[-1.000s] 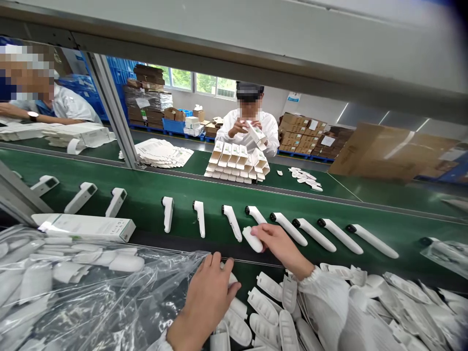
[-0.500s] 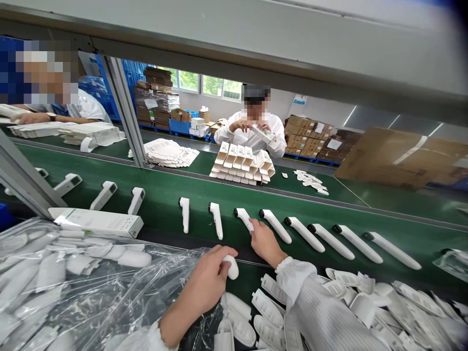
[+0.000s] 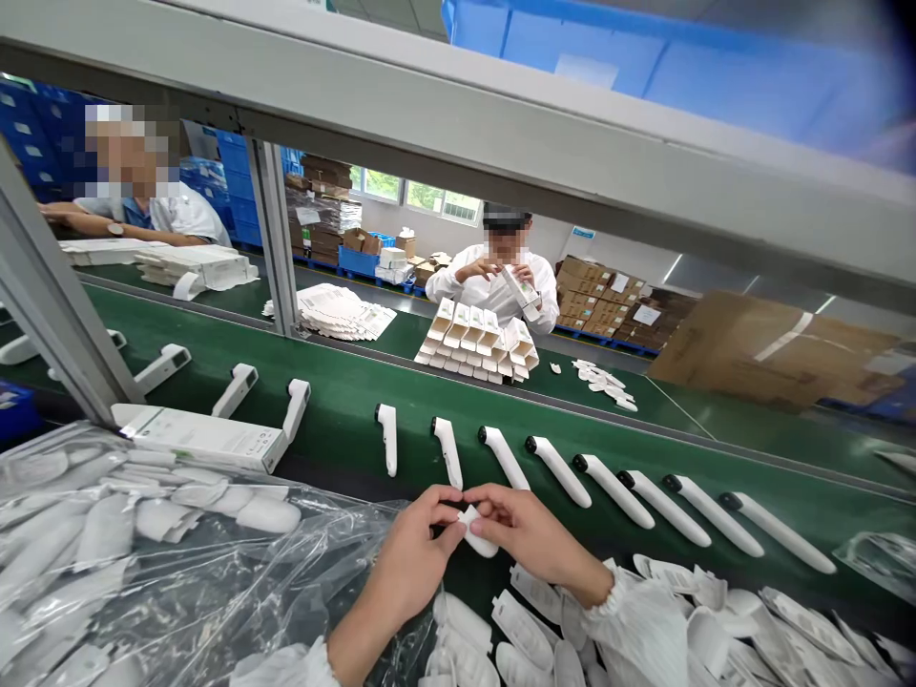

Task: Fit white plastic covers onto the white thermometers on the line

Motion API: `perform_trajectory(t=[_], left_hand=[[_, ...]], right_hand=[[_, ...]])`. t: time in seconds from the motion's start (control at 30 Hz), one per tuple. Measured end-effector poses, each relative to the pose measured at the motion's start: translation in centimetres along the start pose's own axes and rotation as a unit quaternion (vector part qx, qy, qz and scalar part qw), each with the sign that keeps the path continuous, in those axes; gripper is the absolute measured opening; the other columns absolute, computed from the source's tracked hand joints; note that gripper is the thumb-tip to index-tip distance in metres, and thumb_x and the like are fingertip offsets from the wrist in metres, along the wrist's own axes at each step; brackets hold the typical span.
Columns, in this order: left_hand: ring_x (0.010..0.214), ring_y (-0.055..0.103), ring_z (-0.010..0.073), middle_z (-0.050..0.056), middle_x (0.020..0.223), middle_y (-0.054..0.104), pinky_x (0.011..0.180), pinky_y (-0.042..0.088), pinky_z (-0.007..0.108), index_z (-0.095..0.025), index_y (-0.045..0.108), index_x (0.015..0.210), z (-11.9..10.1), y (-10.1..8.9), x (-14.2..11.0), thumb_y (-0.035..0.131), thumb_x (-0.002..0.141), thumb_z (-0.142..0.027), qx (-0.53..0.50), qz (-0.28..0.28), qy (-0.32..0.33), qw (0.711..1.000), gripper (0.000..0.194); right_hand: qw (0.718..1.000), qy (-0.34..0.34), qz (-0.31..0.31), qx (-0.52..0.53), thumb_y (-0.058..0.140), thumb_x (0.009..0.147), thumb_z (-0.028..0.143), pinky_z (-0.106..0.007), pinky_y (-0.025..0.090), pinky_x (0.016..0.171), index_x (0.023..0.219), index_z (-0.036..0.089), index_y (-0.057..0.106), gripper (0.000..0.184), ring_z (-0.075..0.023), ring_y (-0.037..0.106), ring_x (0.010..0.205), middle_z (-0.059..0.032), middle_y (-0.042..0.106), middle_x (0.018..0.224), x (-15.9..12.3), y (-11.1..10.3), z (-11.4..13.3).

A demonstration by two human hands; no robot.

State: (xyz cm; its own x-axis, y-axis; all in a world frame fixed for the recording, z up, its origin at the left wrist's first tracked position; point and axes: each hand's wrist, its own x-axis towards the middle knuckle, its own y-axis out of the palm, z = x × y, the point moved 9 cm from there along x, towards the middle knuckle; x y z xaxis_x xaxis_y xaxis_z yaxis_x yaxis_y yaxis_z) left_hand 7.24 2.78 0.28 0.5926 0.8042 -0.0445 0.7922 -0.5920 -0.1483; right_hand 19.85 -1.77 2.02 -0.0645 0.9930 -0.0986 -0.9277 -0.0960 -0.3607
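Head view shows white devices [image 3: 560,473] on green belt [image 3: 343,393], cartons [image 3: 581,286] beyond.

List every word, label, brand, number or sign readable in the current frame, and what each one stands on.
No text reads clearly.
White box at the left: print and symbols, too small to read.
Stacked open boxes: print, too small.
Paper labels on the brown cartons: too small.
Blue wall sign: too small.
White part between the left hand and right hand: no print visible.
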Motion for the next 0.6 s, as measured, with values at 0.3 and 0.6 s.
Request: perform_trajectory(t=[0.3, 0.6], left_hand=[[0.133, 0.041, 0.0380, 0.013, 0.136, 0.054, 0.116, 0.024, 0.057, -0.026, 0.057, 0.137, -0.6, 3.9, -4.3, 0.078, 0.067, -0.022, 0.380, 0.287, 0.043, 0.878, 0.073], [0.118, 0.055, 0.0347, 0.016, 0.118, 0.063, 0.114, 0.023, 0.067, -0.019, 0.071, 0.110, -0.1, 6.1, -4.4, 0.056, 0.095, -0.037, 0.475, 0.308, 0.118, 0.816, 0.028]], right_hand=[[0.976, 0.001, -0.178, -0.123, 0.060, 0.087, 0.028, -0.032, 0.049, 0.084, 0.103, 0.019, 0.071, 0.021, -0.0223, 0.067, 0.091, -0.0055, 0.073, 0.098, 4.9, -3.2, -3.5], [0.866, 0.069, -0.190, -0.458, 0.043, 0.099, 0.017, -0.034, 0.048, 0.087, 0.138, 0.013, 0.053, 0.040, -0.0291, 0.067, 0.105, -0.0179, 0.069, 0.115, 7.2, -2.8, -5.1]])
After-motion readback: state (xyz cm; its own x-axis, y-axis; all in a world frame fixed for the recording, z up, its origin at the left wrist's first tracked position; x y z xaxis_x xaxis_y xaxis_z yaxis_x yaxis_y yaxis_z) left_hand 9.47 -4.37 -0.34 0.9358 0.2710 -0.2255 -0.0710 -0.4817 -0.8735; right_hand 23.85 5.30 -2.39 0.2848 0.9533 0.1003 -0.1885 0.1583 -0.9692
